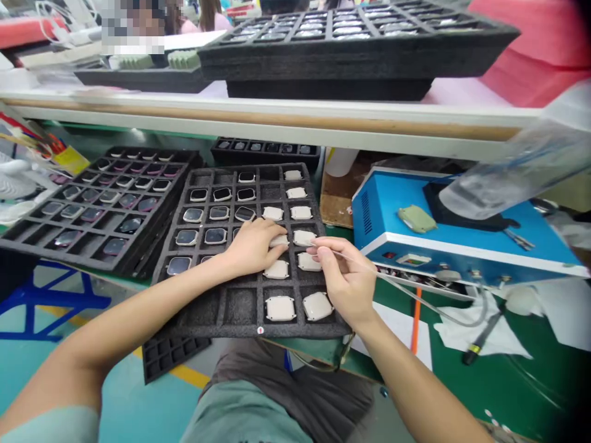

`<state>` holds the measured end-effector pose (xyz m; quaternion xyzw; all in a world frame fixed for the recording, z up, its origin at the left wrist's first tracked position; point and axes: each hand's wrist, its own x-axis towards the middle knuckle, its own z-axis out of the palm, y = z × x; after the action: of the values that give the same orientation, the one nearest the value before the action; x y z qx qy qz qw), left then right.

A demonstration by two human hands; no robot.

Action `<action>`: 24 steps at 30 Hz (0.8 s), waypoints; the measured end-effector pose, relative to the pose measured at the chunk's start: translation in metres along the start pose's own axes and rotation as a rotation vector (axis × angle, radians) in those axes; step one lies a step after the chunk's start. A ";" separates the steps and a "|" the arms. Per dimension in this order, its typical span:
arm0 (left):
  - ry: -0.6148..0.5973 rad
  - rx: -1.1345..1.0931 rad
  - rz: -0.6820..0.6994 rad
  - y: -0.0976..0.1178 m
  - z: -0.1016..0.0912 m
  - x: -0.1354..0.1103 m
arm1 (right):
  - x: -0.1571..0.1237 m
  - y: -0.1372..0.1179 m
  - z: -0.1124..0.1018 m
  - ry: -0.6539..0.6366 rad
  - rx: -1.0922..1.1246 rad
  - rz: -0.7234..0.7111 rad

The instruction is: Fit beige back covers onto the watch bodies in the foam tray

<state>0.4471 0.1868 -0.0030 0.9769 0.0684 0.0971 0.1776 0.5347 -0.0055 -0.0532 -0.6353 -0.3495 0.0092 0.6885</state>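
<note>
A black foam tray (240, 312) lies tilted before me, its compartments holding watch cases. Dark-screened watches (215, 236) fill several compartments on its left side, and pale cream watch cases (280, 308) stand face down in the two right columns. My left hand (253, 246) reaches across the tray, thumb and fingers closed on a cream watch case (279, 240) in its compartment. Pinched in my right hand (346, 277) is a thin clear tube (392, 282), its end close to the cream watch case (305, 238) in the rightmost column.
Stacked foam trays of watches (99, 246) stand at the left. On the right, a blue machine (484, 246) carries a green watch case (417, 218) and a clear plastic container (517, 166). A shelf (277, 120) with more trays crosses above. A black-handled tool (482, 338) rests on white tissue.
</note>
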 end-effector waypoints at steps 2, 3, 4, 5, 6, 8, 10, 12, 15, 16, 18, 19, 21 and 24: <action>0.009 -0.015 -0.015 -0.001 0.001 -0.002 | 0.000 0.000 0.000 0.009 0.005 0.004; 0.025 -0.018 -0.020 -0.005 -0.001 -0.004 | 0.000 -0.001 0.000 0.009 0.004 0.007; 0.048 -0.011 -0.023 -0.009 -0.005 -0.007 | 0.000 -0.001 0.000 0.007 0.004 0.009; 0.066 0.011 -0.031 -0.014 -0.010 -0.010 | 0.000 -0.001 0.000 0.007 0.003 0.011; 0.073 0.044 -0.042 -0.020 -0.016 -0.015 | 0.000 -0.002 0.000 0.010 0.002 0.009; 0.046 0.113 -0.072 -0.031 -0.028 -0.025 | 0.000 -0.002 0.000 0.027 -0.005 -0.004; -0.011 0.146 -0.099 -0.040 -0.036 -0.033 | -0.001 -0.002 0.000 0.047 -0.018 -0.017; -0.037 0.133 -0.110 -0.045 -0.041 -0.035 | -0.001 -0.001 0.001 0.072 -0.015 -0.018; -0.007 0.110 -0.123 -0.041 -0.044 -0.028 | -0.002 -0.002 0.003 0.120 0.045 0.004; 0.021 0.052 -0.130 -0.037 -0.044 -0.024 | -0.003 -0.003 0.004 0.130 0.067 0.012; 0.080 -0.226 -0.165 -0.024 -0.042 -0.015 | -0.002 -0.004 0.005 0.151 0.096 0.019; 0.099 -0.425 -0.195 -0.016 -0.039 -0.010 | -0.002 -0.004 0.005 0.164 0.098 0.015; 0.095 -0.816 -0.273 0.001 -0.029 -0.001 | -0.001 -0.004 0.006 0.196 0.080 -0.002; 0.065 -1.144 -0.397 0.021 -0.010 0.007 | 0.002 -0.003 0.005 0.209 0.036 -0.032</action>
<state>0.4542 0.1717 0.0153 0.6913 0.1918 0.1134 0.6873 0.5325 -0.0009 -0.0498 -0.6148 -0.2858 -0.0616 0.7325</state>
